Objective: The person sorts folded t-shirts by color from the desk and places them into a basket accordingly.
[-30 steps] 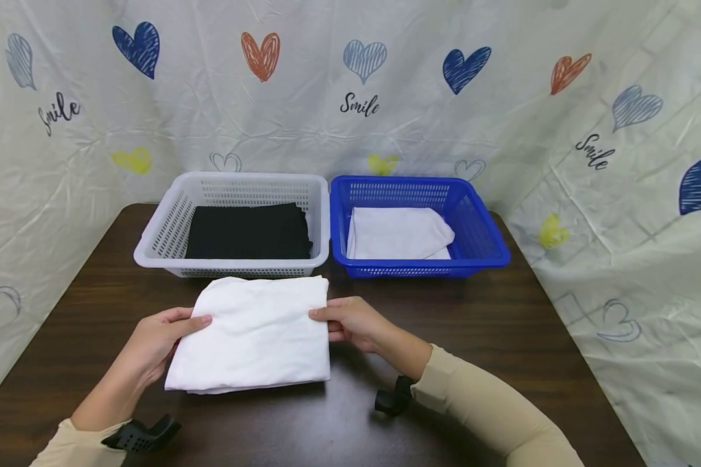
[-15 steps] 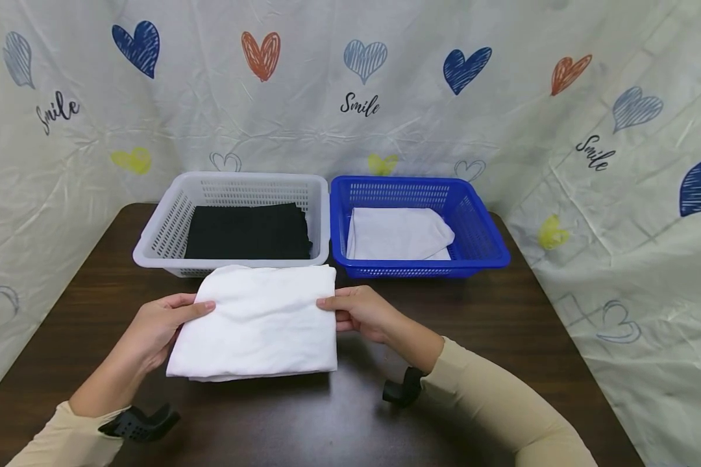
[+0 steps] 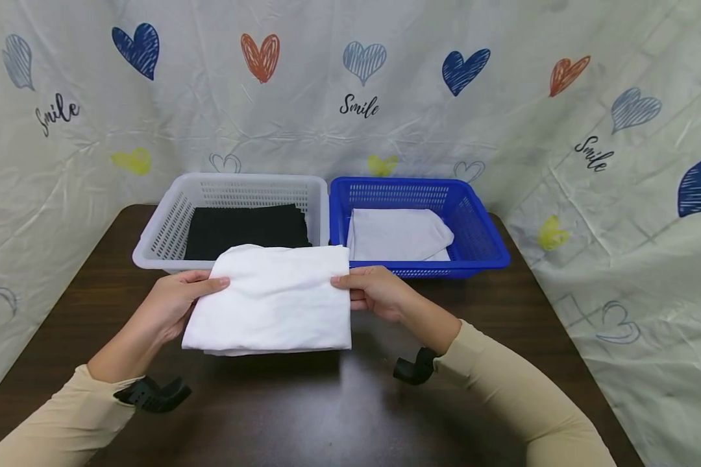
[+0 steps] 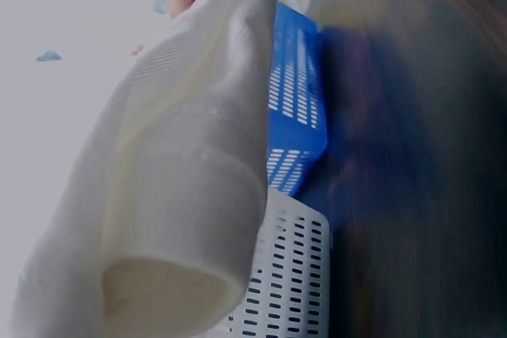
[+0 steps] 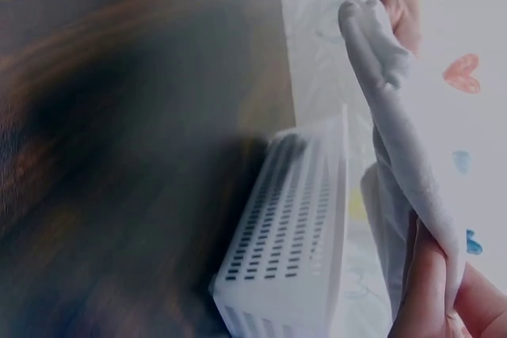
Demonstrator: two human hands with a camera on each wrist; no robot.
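A folded white cloth, possibly a garment [image 3: 274, 301], is held up off the table between both hands, just in front of the baskets. My left hand [image 3: 178, 301] pinches its left edge, thumb on top. On the right edge my right hand [image 3: 380, 292] grips it the same way, fingers beneath. The right wrist view shows the folded layers of the white cloth [image 5: 404, 156] edge-on between thumb and fingers. In the left wrist view the cloth [image 4: 190, 164] hangs in loose folds and hides most of the left hand.
A white basket [image 3: 143, 254] holding folded black cloth [image 3: 245, 227] stands at the back left. Right beside it, a blue basket [image 3: 493, 240] holds folded white cloth [image 3: 397, 233]. Both rest on a dark wooden table [image 3: 304, 415], before a patterned curtain [image 3: 304, 97].
Both hands have lifted the white cloth and carried it forward and slightly right. It now overlaps the front rim of the white basket in the head view. The baskets have stayed put.
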